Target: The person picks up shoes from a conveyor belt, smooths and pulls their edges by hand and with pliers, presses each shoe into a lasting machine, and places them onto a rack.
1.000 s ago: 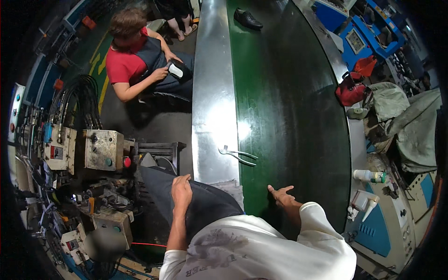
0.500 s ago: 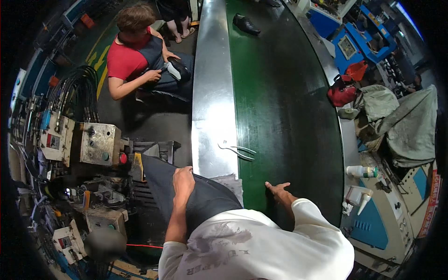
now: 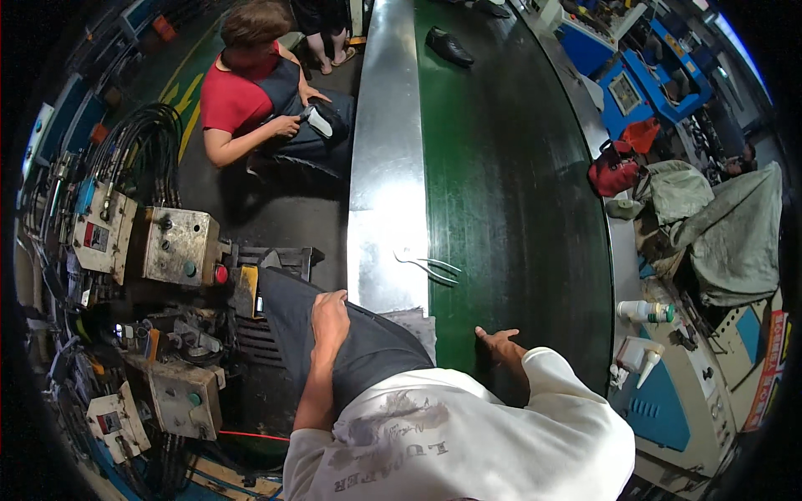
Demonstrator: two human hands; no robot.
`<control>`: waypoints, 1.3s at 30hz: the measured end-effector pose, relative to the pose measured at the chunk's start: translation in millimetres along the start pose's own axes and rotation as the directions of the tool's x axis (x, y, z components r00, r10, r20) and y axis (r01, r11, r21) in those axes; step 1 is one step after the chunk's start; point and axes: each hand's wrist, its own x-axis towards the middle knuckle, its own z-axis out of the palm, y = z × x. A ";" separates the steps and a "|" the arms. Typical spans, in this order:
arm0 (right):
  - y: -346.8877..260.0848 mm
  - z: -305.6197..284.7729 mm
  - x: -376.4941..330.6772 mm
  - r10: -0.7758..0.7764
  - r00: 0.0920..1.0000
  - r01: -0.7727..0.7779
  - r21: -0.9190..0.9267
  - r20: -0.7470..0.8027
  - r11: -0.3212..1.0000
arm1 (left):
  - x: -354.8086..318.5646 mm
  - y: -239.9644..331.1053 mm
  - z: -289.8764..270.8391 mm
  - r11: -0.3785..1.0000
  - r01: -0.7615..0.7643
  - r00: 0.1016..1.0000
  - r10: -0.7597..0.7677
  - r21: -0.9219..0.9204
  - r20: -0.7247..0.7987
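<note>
The left hand (image 3: 329, 315) lay flat, fingers together, on the dark apron (image 3: 351, 346); the right hand (image 3: 501, 344) rested with fingers spread at the near edge of the green belt (image 3: 518, 192). Belt motion could probably drag that hand or shift the pliers (image 3: 428, 267) lying near the belt's left edge.

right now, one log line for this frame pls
left hand flat on dark apron | right hand open on green belt | pliers ahead at belt edge, untouched

Pliers (image 3: 428, 267) lie at the belt's (image 3: 518, 209) left edge, beyond both hands; a shoe (image 3: 449, 47) far behind.
</note>
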 end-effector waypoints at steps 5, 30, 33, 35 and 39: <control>1.9 1.4 4.0 0.003 1.000 -0.003 -0.008 0.007 1.000 | -1.2 3.6 -2.4 1.000 0.014 1.000 -0.014 -0.002 -0.008; 19.2 1.0 -26.8 0.062 0.997 -0.069 -0.250 -0.036 0.966 | 1.7 3.2 -1.0 0.999 0.040 0.999 -0.040 -0.020 -0.013; 19.3 1.6 -27.4 0.071 0.997 -0.077 -0.263 -0.035 0.962 | 2.5 1.3 1.6 0.999 0.032 0.999 -0.033 -0.030 -0.018; 18.7 1.1 -29.1 0.070 0.997 -0.077 -0.277 -0.035 0.958 | 2.8 0.7 2.9 0.999 0.029 0.999 -0.030 -0.030 -0.030; 18.7 -0.8 -33.5 0.081 0.996 -0.087 -0.305 -0.032 0.948 | 5.4 -0.7 4.1 0.999 0.022 0.999 -0.022 -0.025 -0.031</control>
